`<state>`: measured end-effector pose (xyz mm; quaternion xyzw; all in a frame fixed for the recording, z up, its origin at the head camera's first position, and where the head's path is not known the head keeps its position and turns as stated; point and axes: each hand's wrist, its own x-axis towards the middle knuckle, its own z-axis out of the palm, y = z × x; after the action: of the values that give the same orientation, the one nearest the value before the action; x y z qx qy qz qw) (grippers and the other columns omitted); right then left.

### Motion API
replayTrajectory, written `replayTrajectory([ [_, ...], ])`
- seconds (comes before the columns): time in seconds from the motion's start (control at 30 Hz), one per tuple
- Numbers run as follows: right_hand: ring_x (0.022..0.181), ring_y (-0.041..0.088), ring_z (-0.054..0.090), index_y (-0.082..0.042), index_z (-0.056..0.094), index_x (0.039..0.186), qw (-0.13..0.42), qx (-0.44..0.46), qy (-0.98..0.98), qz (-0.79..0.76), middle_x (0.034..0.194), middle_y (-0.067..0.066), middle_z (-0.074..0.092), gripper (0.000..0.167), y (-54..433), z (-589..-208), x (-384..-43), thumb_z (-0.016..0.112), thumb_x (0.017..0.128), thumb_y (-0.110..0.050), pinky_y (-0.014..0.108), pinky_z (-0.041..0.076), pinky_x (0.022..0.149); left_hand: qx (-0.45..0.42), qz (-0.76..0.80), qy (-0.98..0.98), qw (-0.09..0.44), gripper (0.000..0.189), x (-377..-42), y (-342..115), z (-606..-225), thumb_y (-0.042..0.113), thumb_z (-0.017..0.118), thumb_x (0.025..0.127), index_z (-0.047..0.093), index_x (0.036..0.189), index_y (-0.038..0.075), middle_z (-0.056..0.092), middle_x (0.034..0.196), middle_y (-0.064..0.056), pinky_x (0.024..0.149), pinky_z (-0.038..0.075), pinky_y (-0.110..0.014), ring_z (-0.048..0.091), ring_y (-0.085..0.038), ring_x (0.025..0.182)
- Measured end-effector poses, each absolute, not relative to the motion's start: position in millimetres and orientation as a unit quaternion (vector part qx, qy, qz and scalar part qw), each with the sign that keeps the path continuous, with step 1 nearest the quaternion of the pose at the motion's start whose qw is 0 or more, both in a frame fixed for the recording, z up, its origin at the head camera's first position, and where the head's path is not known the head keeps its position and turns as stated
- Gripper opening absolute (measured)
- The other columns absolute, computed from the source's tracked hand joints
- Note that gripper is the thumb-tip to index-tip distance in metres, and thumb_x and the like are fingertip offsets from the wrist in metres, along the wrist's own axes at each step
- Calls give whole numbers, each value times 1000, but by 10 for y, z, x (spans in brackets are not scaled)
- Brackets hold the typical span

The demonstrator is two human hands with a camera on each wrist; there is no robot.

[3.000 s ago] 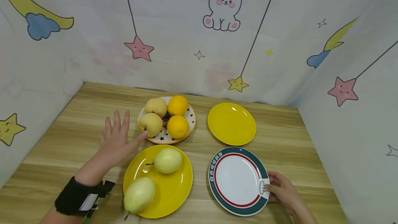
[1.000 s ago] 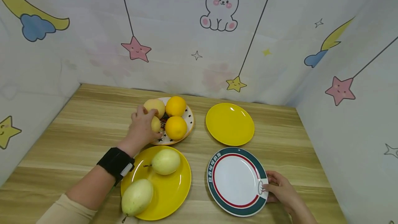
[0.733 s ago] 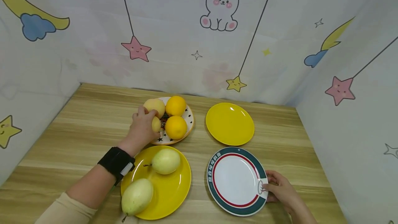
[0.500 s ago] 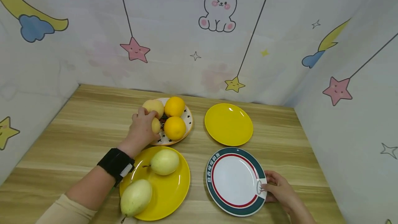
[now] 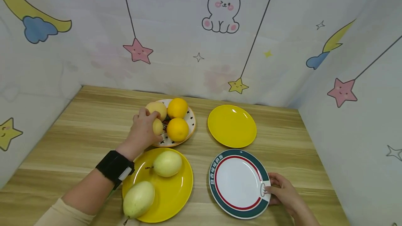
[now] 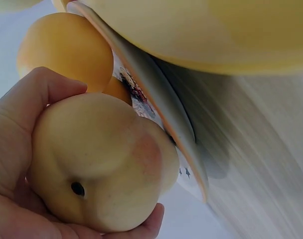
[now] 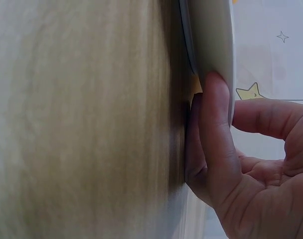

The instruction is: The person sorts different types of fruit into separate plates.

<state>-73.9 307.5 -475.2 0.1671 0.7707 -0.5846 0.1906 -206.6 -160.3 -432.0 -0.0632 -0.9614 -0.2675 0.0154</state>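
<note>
Since the earliest frame, the left hand (image 5: 142, 128) has gone from spread fingers beside the fruit to gripping the nearer peach (image 6: 91, 164) on the star-patterned plate (image 5: 192, 118). That peach is pale yellow and rounded, with a shallow groove, a dark stem hollow and a faint pink blush. Well apart from it, the right hand (image 5: 285, 194) pinches the rim of the green-edged white plate (image 5: 238, 182).
</note>
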Motion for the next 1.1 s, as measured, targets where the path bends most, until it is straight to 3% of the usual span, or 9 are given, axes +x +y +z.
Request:
replayTrajectory([
  [0.5, 83, 22, 64, 20, 34, 142, 197, 153, 768, -589, 105, 10, 60, 56, 3108, -4759, -739, 60, 93, 10, 43, 63, 64, -92, -277, -957, -1, 65, -1998, -1526, -4163, 12, 93, 69, 57, 123, 7, 34, 119, -22, 75, 44, -47, 40, -47, 99],
  [0.73, 82, 22, 64, 20, 32, 142, 200, 148, 767, -591, 104, 10, 60, 56, 3118, -4772, -730, 59, 94, 9, 42, 63, 64, -112, -293, -949, 22, 66, -1934, -1442, -4011, 14, 95, 68, 59, 123, 7, 35, 121, -22, 81, 44, -51, 41, -48, 103],
  [1.1, 82, 23, 64, 20, 33, 142, 196, 143, 766, -596, 105, 11, 60, 57, 3122, -4779, -723, 60, 93, 9, 43, 63, 65, -141, -323, -935, 34, 61, -1833, -1137, -3676, 6, 88, 66, 62, 121, 10, 38, 121, -17, 80, 45, -49, 45, -46, 102],
])
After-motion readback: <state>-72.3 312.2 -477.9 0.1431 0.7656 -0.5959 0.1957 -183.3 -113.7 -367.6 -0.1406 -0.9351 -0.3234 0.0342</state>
